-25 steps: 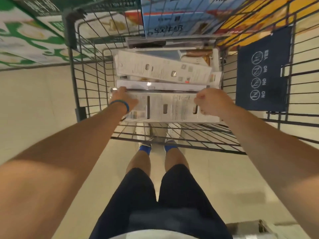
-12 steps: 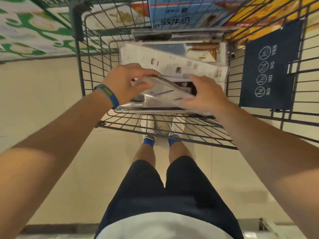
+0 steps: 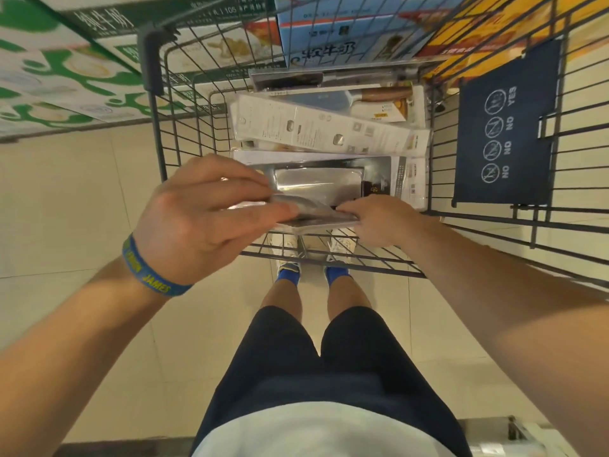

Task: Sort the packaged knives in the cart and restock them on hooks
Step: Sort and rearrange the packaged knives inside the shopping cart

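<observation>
packaged knife (image 3: 314,210), long axis left-right, between left hand (image 3: 204,219) and right hand (image 3: 384,222)

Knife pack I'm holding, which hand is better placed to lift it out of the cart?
Probably left. The left hand pinches the knife pack from higher up, free to rise; the right hand grips its other end lower, near the wires of the cart.
</observation>
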### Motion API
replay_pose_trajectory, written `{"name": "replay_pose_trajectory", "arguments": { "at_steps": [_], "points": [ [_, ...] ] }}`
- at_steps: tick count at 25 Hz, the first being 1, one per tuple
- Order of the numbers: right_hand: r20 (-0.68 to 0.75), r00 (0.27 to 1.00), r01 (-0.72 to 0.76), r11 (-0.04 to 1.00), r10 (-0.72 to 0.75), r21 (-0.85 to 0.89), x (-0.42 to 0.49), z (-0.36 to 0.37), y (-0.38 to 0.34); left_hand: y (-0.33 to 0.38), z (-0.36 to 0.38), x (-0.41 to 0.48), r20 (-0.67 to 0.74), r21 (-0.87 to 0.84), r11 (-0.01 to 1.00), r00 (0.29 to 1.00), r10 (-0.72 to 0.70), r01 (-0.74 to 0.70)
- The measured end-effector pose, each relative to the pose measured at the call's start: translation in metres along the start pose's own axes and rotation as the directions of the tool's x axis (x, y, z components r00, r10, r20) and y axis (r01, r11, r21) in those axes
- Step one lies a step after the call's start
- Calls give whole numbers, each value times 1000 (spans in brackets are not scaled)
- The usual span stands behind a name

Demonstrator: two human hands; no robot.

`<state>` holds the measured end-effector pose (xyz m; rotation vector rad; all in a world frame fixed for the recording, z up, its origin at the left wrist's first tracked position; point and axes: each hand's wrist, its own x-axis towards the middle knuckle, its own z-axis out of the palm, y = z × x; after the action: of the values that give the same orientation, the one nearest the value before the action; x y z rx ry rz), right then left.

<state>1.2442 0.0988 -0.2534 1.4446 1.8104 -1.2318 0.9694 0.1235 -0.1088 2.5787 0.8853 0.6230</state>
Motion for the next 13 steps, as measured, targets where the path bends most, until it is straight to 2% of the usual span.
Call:
{"name": "replay_pose_trajectory", "arguments": {
  "at_steps": [4, 6, 9, 11, 12, 13],
  "points": [
    [-256, 962, -110, 994, 100, -25, -27, -8, 0, -3, -18, 11, -49, -33, 998, 997, -53, 51],
    [-422, 894, -199, 977, 147, -82, -43, -12, 3, -13, -15, 12, -26, -20, 989, 989, -147, 146],
    [-649, 747, -307, 941, 144, -145, -54, -16, 10, -25, -2, 14, 139, 2, 951, 942, -307, 309],
    [-725, 683, -302, 939, 92, -165, -53, -17, 13, -37, 11, 11, 302, 91, 905, 854, -423, 416],
    [-727, 684, -281, 941, 58, -189, -49, -17, 11, -42, 19, 8, 418, 184, 866, 761, -497, 465],
    [-710, 704, -266, 936, 27, -229, -42, -16, 6, -46, 29, 6, 534, 281, 814, 622, -573, 508]
  ]
}}
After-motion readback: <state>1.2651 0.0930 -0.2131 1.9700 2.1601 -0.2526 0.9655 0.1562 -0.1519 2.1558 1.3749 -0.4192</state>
